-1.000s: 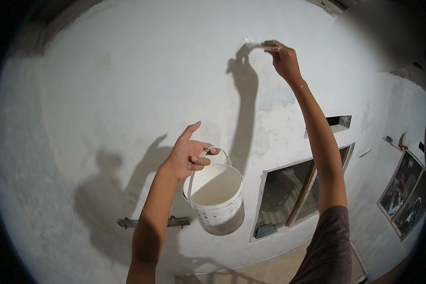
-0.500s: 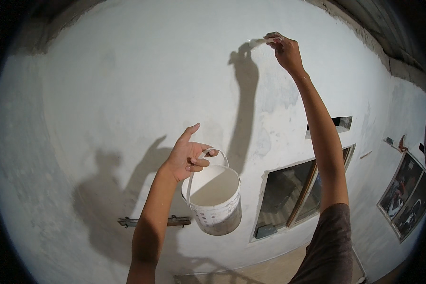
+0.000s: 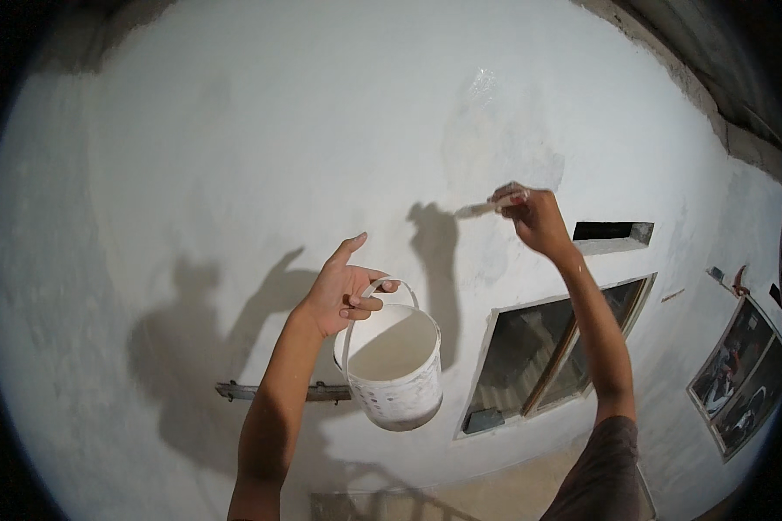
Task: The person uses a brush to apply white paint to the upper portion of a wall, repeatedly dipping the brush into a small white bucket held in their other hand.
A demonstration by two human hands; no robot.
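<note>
From the curled fingers of my left hand [image 3: 343, 291] a white bucket [image 3: 400, 391] hangs by its handle; the thumb and index finger stick out. The bucket's outside is smeared and speckled, and a shadow falls across its inner wall. My right hand [image 3: 534, 217] grips a paintbrush [image 3: 487, 207], its bristles pointing left toward the white wall [image 3: 321, 130]. Whether the bristles touch the wall I cannot tell. Above the brush, a shiny wet patch [image 3: 482, 84] shows on the wall among greyish blotches.
A framed window [image 3: 539, 356] lies below my right forearm, with a small rectangular vent opening [image 3: 613, 232] above it. Behind my left forearm a narrow rail [image 3: 243, 391] is fixed to the wall. Another window [image 3: 738, 373] is at the far right. Rough edging [image 3: 669, 65] runs along the wall's top right.
My right hand has come down the wall with the paintbrush, uncovering the shiny patch. My left hand and the bucket have hardly moved.
</note>
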